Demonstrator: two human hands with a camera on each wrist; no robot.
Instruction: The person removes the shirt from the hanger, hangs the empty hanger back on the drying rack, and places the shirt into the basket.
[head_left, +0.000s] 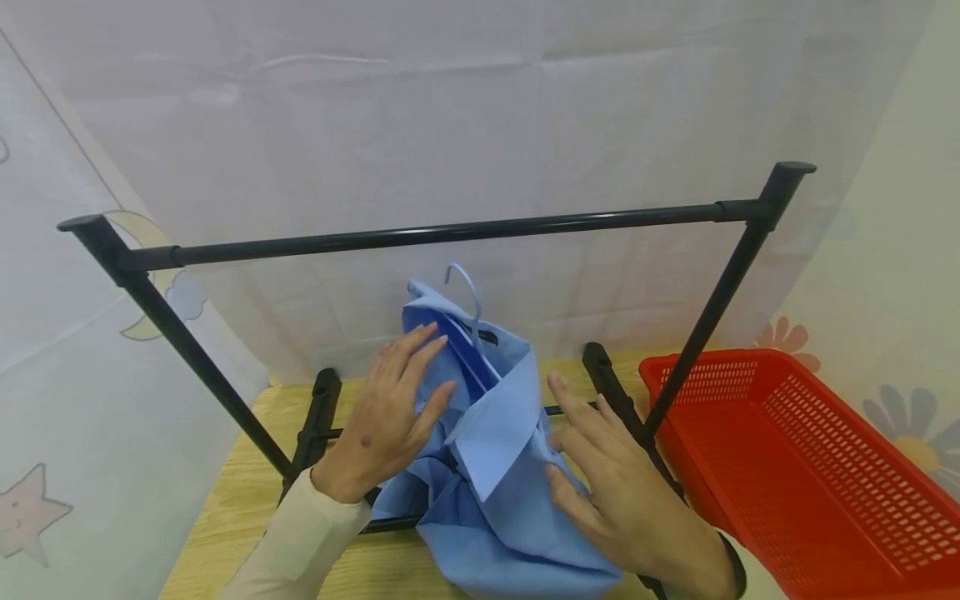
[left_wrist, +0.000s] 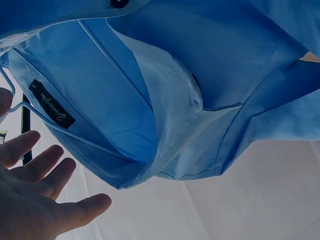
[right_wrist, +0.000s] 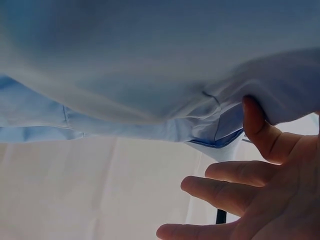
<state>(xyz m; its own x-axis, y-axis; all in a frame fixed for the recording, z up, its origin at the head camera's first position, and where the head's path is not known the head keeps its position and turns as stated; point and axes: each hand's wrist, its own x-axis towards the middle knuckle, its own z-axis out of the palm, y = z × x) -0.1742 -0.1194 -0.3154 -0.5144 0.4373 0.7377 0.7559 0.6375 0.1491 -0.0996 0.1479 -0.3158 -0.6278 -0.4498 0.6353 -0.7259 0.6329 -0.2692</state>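
Note:
A light blue collared shirt (head_left: 495,450) hangs bunched in front of the rack. Its light blue hanger (head_left: 476,304) pokes its hook up through the neck, lower in the head view than the black crossbar. My left hand (head_left: 386,417) is beside the collar with fingers spread, holding nothing. The left wrist view looks into the neck, where a dark label (left_wrist: 52,104) and the hanger's thin arms show. On the shirt's other side is my right hand (head_left: 607,475), its fingers extended and apart. In the right wrist view its thumb (right_wrist: 257,125) lies against the fabric's lower edge.
The black garment rack (head_left: 450,235) stands on a wooden table (head_left: 202,542), with slanted posts left and right of the shirt. A red perforated basket (head_left: 720,383) sits at the right, close to the right post. White sheeting (head_left: 375,125) covers the back.

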